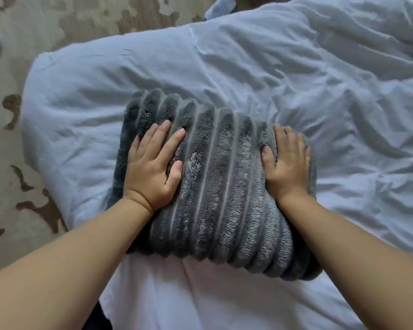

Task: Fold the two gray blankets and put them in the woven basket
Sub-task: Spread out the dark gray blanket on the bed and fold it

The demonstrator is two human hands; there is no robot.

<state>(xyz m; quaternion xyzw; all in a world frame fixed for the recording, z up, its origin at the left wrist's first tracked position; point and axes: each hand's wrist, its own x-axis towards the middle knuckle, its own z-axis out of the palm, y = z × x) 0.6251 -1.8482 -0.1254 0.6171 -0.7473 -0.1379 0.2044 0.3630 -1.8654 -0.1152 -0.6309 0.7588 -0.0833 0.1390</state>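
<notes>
Here both flat, unclenched hands [153,172] [287,165] press folded gray blanket [219,186] on rumpled duvet [224,67].

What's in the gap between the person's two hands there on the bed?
In the head view, only the folded gray blanket fills the stretch between the left hand and the right hand: bare ribbed plush, nothing else on it. Both palms press flat on it.

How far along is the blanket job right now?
Done: one gray blanket lies folded into a thick bundle on the white duvet. In hand: the left hand and right hand press flat on it. Left: basket and second blanket aren't in view.
</notes>
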